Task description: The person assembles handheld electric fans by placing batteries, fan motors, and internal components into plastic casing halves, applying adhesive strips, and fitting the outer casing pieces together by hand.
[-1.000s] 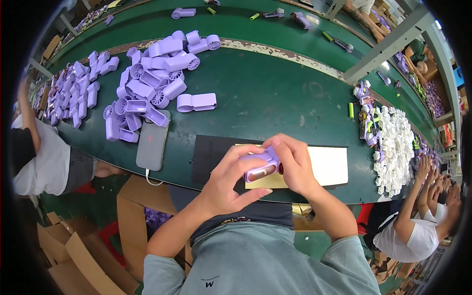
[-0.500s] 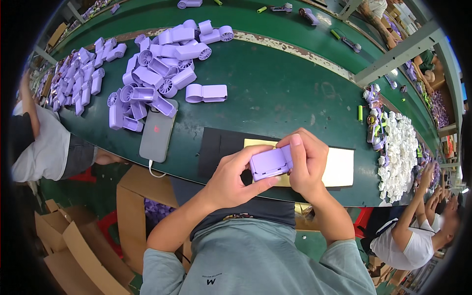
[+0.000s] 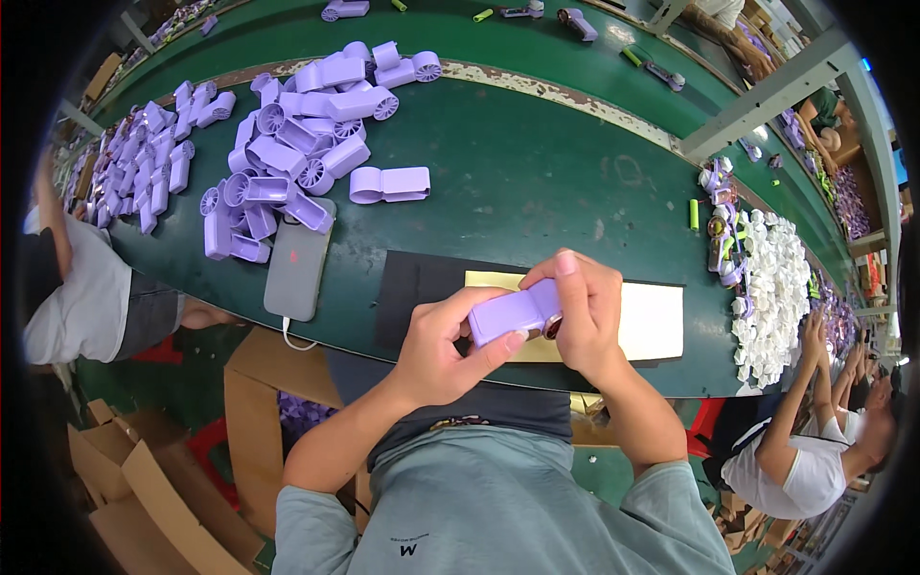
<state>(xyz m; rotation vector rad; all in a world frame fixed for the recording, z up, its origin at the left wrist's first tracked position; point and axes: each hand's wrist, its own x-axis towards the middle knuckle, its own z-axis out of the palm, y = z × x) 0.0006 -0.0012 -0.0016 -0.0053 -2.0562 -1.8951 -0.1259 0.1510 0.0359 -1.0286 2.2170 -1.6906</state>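
Observation:
Both hands hold one purple plastic fan casing above the near edge of the table. My left hand grips its flat rectangular end, with the thumb along the near side. Around the rounded end my right hand is closed, its thumb pressing from above. A dark, shiny part shows at that end beneath the right fingers, too small to make out. Below the hands lie a yellow sheet and a black mat.
Purple casings are heaped at the left, beside a grey phone-like device with a white cable. White parts and a green cylinder lie at right. Beyond a raised rail runs a green conveyor. Co-workers sit on both sides.
The casing has been turned in my hands: its slotted edge no longer shows, and a dark part appears at its rounded end. The whole view has shifted slightly.

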